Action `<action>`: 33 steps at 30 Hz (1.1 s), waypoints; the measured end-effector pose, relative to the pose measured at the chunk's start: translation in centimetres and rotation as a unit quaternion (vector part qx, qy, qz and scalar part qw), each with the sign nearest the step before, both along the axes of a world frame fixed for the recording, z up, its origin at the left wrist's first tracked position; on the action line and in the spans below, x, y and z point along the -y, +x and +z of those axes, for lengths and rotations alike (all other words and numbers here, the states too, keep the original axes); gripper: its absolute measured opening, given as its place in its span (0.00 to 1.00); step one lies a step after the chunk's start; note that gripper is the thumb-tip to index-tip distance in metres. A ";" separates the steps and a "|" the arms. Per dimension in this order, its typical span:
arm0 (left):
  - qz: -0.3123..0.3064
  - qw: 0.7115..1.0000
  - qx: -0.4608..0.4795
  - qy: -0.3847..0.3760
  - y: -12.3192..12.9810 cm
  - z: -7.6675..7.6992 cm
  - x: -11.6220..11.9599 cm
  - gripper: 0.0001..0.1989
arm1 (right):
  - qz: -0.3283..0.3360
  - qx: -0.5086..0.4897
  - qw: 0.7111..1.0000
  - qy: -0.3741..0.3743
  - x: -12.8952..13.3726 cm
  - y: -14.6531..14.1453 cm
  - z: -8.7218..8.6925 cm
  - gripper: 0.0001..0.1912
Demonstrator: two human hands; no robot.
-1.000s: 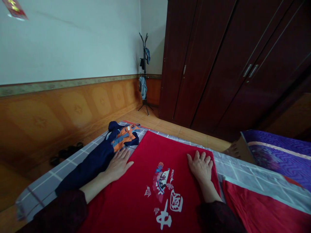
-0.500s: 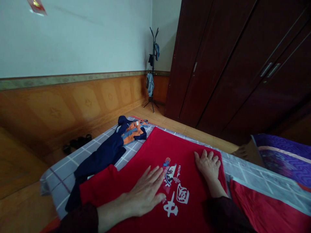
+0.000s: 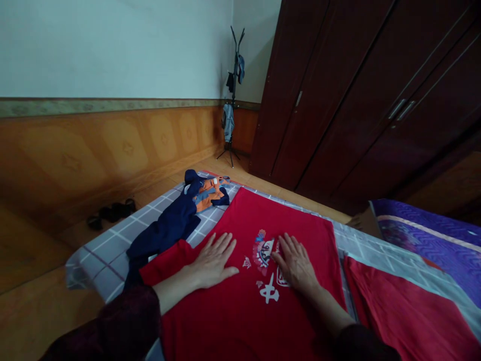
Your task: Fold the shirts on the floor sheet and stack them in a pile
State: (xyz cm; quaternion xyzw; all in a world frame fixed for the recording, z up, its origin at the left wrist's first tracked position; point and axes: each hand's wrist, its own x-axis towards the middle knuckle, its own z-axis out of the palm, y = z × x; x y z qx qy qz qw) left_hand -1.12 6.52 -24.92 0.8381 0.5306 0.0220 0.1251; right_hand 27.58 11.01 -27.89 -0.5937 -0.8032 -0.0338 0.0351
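Note:
A red T-shirt point(image 3: 240, 321) with a white and coloured print lies spread over a grey checked sheet point(image 3: 112, 250). My left hand point(image 3: 214, 261) rests flat on the shirt, left of the print and close to its sleeve, with the fingers spread. Over the right part of the print lies my right hand point(image 3: 296, 263), palm down and fingers stretched out, hiding some of the characters. Neither hand grips anything. To the left is a dark blue garment with an orange part point(image 3: 176, 218). Another red garment point(image 3: 406, 306) lies at the right.
A dark wooden wardrobe point(image 3: 338, 100) stands beyond the bed on the right. In the corner is a black coat rack point(image 3: 235, 90) with a few items on it. Dark shoes point(image 3: 110, 213) are on the floor at left. A purple cover point(image 3: 424, 235) lies at far right.
My right hand has slid left from the shirt's right edge onto the print. My left hand has moved left, off the print. The view has shifted slightly.

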 end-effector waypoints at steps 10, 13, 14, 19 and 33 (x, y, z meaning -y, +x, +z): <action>0.240 0.948 0.022 0.206 -13.0 1.7 7.4 0.18 | -0.050 0.033 0.998 0.022 -0.4 -2.3 3.0 0.30; 0.283 0.936 -0.001 0.209 -12.4 1.9 7.8 0.17 | 0.140 -0.052 0.988 -0.026 4.7 -11.0 3.9 0.29; 0.298 0.932 -0.009 0.206 -12.3 1.8 7.9 0.16 | 0.203 -0.079 0.975 -0.045 6.4 -13.3 4.0 0.30; 0.340 0.929 0.001 0.144 -12.8 1.0 8.5 0.10 | 0.332 -0.127 0.927 -0.122 9.9 -18.9 3.3 0.34; 0.408 0.890 0.198 0.051 -14.3 0.8 9.9 0.16 | 0.392 -0.140 0.890 -0.186 9.7 -19.7 2.9 0.43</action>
